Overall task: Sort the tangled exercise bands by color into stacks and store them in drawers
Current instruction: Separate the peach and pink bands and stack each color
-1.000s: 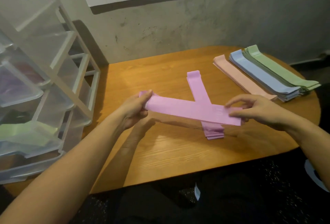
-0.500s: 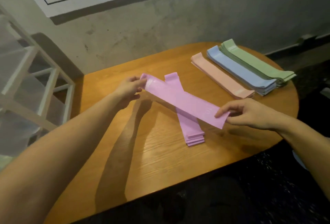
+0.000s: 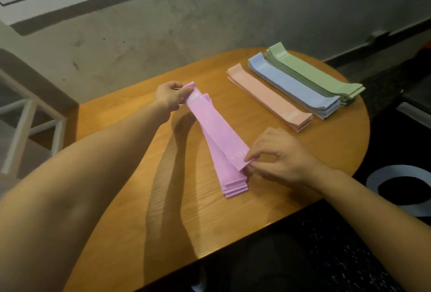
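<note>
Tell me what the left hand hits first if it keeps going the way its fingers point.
The left hand points right along the table; past the pink band it holds, probably the peach stack first, though depth is unclear.

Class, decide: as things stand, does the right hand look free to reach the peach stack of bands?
Probably not yet: the right hand pinches the pink band. Once it lets go, nothing lies between it and the peach stack.

Four band stacks [image 3: 233, 170], one held band [image 3: 217, 126]

Band [image 3: 217, 126] over the near stack [image 3: 229, 175] at table [image 3: 140, 210] centre; three stacks [image 3: 291, 86] side by side at far right
</note>
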